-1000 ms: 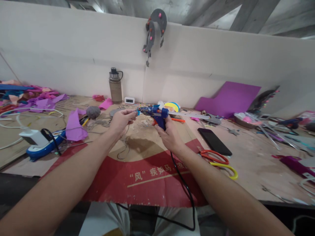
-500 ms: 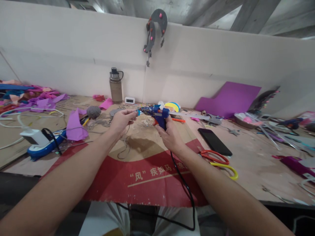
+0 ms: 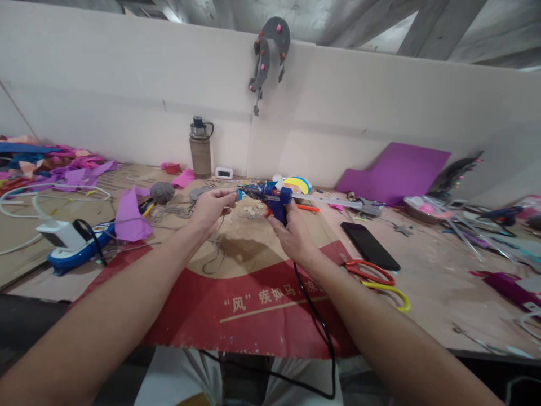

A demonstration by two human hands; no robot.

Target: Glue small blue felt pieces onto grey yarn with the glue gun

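My right hand (image 3: 295, 232) is wrapped round the handle of a blue hot glue gun (image 3: 276, 200), its nozzle pointing left. A long translucent glue stick (image 3: 323, 199) sticks out of the gun's back end. In my left hand (image 3: 214, 207) a small light-blue piece (image 3: 240, 194) is pinched between thumb and fingers, right at the nozzle tip; whether they touch I cannot tell. Grey yarn (image 3: 217, 256) hangs below my left fingers. The gun's black cord (image 3: 316, 316) runs down over the table edge. Both hands are above a red and brown cardboard sheet (image 3: 190, 316).
A phone (image 3: 369, 246) and red-handled scissors (image 3: 372, 272) lie right of my right forearm, beside a yellow handle (image 3: 399, 296). On the left are a blue power strip (image 3: 63, 259), purple felt (image 3: 132, 220) and a grey yarn ball (image 3: 162, 193). A bottle (image 3: 200, 152) stands by the wall.
The view has shifted slightly. My hands, the glue gun and the light-blue piece stay in nearly the same places.
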